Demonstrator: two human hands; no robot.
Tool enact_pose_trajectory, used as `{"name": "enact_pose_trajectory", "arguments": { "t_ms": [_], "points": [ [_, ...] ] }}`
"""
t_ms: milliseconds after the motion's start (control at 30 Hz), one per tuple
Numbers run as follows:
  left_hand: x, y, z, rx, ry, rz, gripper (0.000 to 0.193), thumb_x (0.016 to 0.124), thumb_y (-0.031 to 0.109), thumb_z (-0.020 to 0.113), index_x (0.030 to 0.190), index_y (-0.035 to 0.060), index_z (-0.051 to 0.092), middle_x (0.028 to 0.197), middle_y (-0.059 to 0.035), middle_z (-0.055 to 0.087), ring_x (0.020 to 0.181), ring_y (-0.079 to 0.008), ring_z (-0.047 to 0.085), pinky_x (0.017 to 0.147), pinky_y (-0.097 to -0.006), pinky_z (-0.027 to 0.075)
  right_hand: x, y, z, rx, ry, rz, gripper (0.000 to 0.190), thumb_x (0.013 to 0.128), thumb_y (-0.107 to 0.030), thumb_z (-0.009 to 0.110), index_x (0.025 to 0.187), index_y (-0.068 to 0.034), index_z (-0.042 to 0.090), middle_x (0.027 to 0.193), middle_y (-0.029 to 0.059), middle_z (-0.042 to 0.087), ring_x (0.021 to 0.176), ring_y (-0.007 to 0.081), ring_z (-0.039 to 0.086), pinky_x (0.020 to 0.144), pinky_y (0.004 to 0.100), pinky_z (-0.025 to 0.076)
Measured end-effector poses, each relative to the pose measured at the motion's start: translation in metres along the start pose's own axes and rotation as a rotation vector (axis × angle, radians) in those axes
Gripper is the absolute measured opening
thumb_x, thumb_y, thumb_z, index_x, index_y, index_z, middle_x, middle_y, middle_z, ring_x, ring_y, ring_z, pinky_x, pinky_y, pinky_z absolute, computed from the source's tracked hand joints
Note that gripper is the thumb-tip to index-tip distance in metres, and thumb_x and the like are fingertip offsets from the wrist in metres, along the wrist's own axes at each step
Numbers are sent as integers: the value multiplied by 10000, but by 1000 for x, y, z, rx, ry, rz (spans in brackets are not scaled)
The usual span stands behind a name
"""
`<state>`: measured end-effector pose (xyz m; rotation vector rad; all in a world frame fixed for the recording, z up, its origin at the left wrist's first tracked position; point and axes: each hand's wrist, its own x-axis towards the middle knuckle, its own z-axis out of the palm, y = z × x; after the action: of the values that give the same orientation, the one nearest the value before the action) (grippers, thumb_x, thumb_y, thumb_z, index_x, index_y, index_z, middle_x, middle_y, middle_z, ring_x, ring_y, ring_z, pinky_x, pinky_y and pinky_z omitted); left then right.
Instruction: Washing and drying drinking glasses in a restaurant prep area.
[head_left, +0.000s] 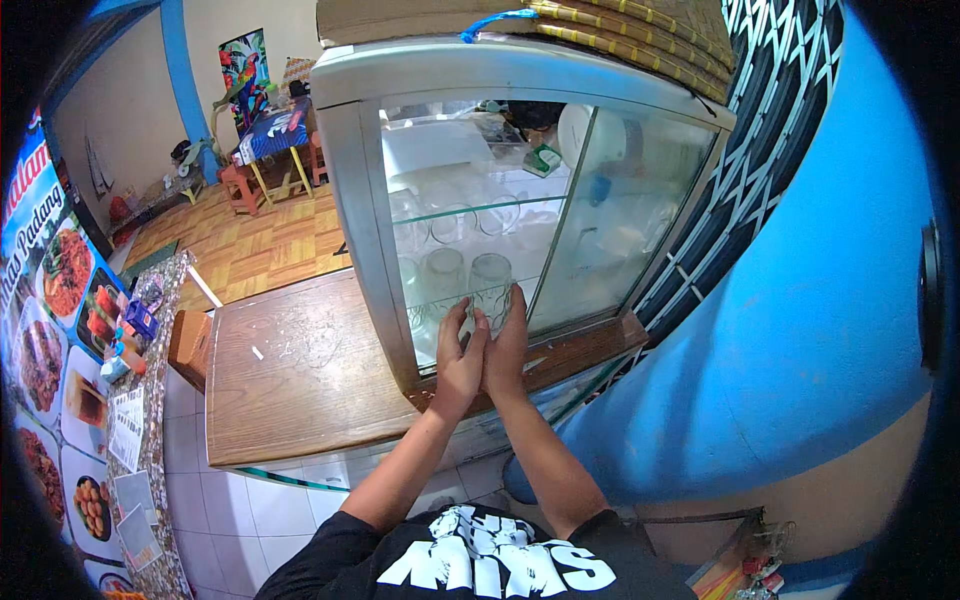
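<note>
My left hand (459, 367) and my right hand (506, 349) are side by side at the open side of a glass display cabinet (360, 247). Between them they cup a clear drinking glass (491, 271), fingers on either side of its lower part. Palms and wrists are close together, and they partly hide the glass. Just left of it stands another clear glass (444, 271) on the lower level. Above, several more clear glasses, one of them a round-rimmed glass (496, 217), show around the glass shelf (480, 209). A sliding glass pane (622, 225) covers the cabinet's right half.
A wooden counter top (300, 367) extends left of the cabinet. Woven trays (637, 37) and a cardboard box (420, 22) lie on the cabinet. Close on the right are a blue pillar (795, 322) and a folding metal gate (750, 172). A speckled ledge (161, 360) runs along the left.
</note>
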<state>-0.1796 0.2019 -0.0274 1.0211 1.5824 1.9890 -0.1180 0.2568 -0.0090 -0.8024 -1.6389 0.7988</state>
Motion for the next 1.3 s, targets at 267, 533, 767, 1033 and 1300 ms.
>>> {"name": "enact_pose_trajectory", "arguments": {
  "t_ms": [267,533,767,1033,1300],
  "points": [
    [10,-4,10,14,-15,-115,677,1117,259,664,1664,-14,374,1655,-187,468,1542,-271,439,1261,-370,365,21,21,23,-101,-19,41,692,1022,-157,697,1608,32,383,1518,316,524,1451,474,492,1208,505,399],
    [21,3,26,-183,-54,-200,727,1111,284,661,1675,-35,331,1695,-243,404,1572,-317,398,1284,-396,326,36,41,23,-82,-31,-31,748,1011,-169,703,1638,24,343,1558,270,493,1468,427,487,1237,492,380],
    [15,13,31,-14,-41,-88,740,1098,299,666,1657,-66,345,1684,-272,409,1577,-355,385,1294,-419,300,40,37,16,-10,-95,37,702,1014,-166,691,1614,33,385,1553,284,509,1443,440,506,1216,506,403],
    [14,2,32,108,-10,-27,703,1108,314,625,1620,-94,370,1634,-310,419,1561,-446,372,1291,-473,293,38,39,17,-83,-101,-28,750,997,-254,747,1605,27,409,1554,302,514,1441,470,502,1218,518,406],
    [10,13,36,-203,-13,-270,835,1114,402,632,1676,-90,259,1691,-295,361,1575,-370,373,1290,-431,307,45,54,26,12,-52,-1,628,1088,-294,637,1593,15,429,1526,275,535,1427,423,514,1209,484,403]
  ]
}}
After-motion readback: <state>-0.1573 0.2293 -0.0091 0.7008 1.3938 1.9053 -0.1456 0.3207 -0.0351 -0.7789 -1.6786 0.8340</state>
